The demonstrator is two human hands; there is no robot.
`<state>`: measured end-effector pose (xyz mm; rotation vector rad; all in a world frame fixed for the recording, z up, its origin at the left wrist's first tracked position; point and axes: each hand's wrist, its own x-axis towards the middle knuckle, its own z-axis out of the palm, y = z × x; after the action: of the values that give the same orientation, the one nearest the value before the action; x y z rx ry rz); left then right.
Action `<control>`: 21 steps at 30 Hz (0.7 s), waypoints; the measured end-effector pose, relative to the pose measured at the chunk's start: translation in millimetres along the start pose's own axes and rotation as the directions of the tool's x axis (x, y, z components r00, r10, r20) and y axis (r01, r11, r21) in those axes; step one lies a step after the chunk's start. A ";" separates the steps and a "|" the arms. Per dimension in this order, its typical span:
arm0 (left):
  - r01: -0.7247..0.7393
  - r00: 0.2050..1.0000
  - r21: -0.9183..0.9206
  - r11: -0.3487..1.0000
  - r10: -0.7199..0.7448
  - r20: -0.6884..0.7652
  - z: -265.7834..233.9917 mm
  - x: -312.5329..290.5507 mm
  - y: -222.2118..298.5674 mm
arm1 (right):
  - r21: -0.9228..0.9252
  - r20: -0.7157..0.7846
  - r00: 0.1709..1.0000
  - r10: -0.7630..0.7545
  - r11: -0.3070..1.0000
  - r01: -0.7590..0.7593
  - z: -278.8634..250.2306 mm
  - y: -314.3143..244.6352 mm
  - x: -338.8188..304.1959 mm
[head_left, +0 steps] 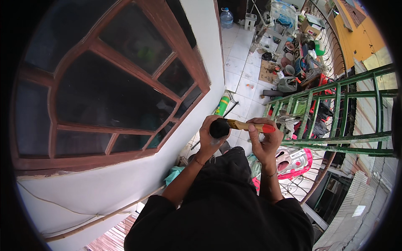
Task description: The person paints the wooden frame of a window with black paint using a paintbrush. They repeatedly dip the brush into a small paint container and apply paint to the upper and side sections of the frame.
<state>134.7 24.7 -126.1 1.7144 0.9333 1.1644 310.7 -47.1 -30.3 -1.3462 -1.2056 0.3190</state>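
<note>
A paintbrush [242,125] with a pale wooden handle and a red end lies level in front of me. My right hand [265,144] is closed on its handle, thumb on top near the red end. My left hand [208,140] is wrapped round a black, round, cup-like thing [219,128]. The brush's dark end meets this thing at its right side. Whether the bristles dip inside or just touch it, I cannot tell. What the round thing contains is too dark to make out.
A brown-framed window [113,90] in a white wall stands at left. Green metal ladder-like framework [331,136] runs along the right. Buckets and clutter [289,67] fill the far right of the tiled floor [238,77]. A green cylinder [222,105] lies beside the wall.
</note>
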 end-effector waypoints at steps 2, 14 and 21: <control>0.012 1.000 -0.027 1.000 -0.012 -0.009 2.8 1.1 2.2 | -0.042 -0.004 1.000 -0.024 0.999 0.024 -0.7 -8.6 -1.3; 0.009 0.997 0.053 0.999 -0.005 -0.075 -2.2 5.0 10.6 | -0.155 0.227 0.958 -0.178 0.964 0.216 30.3 -18.4 3.2; -0.004 0.994 0.066 0.998 0.011 -0.111 -10.4 6.0 10.4 | -0.148 0.204 0.968 -0.144 0.973 0.176 43.3 -20.3 6.3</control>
<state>127.8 28.7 -112.4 1.7205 1.0442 1.2579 270.0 -23.6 -19.7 -1.3721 -1.5217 0.2405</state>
